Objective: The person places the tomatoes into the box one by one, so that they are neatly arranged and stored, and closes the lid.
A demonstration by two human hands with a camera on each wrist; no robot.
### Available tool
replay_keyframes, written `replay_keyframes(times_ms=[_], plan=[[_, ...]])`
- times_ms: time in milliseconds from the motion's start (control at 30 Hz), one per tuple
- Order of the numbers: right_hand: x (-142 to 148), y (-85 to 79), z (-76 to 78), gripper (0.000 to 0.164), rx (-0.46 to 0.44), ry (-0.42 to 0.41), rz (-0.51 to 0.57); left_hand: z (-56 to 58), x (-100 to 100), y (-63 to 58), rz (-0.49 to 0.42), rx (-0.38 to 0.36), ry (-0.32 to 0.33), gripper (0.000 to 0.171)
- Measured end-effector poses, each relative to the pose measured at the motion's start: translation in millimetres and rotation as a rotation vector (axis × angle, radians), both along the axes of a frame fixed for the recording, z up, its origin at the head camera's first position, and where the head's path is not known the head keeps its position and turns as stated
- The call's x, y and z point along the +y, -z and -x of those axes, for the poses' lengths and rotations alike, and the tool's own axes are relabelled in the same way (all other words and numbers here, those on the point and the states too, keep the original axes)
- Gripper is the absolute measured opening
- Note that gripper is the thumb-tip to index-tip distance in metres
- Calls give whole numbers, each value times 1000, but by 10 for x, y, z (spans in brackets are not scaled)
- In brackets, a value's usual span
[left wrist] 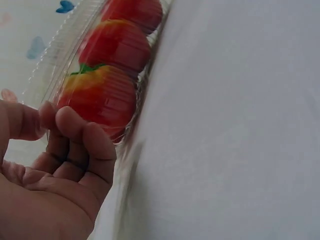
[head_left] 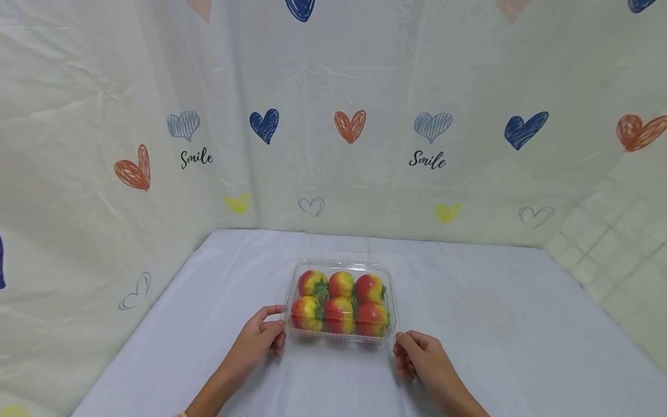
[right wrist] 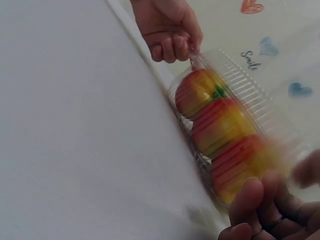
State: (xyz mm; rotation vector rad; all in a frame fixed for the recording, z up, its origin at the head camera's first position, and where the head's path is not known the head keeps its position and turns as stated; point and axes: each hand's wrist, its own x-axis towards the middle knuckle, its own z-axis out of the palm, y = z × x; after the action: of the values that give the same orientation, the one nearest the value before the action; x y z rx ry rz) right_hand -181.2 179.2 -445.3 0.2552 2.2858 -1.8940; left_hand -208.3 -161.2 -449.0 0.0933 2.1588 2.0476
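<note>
A clear plastic clamshell box rests on the white table with its lid down. Through it show several red-and-yellow fruits with green leaves, set in two rows. At the box's left side, my left hand pinches the edge between thumb and index finger, the other fingers curled below. My right hand is at the front right corner, thumb and index finger together on the rim. In the right wrist view its fingertips lie close beside the nearest fruit, partly blurred.
The white-covered table stretches out on both sides of the box. A pale curtain printed with hearts and the word "Smile" hangs behind and along the sides.
</note>
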Motion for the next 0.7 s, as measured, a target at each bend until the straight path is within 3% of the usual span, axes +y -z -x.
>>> replay_keyframes(times_ms=[367,700], plan=[[-86,26,-15,34,0,92,-47,-64,44,28,-107,40,5,42],[-55,50,1,34,43,72,-69,-43,80,26,-123,40,-38,42]])
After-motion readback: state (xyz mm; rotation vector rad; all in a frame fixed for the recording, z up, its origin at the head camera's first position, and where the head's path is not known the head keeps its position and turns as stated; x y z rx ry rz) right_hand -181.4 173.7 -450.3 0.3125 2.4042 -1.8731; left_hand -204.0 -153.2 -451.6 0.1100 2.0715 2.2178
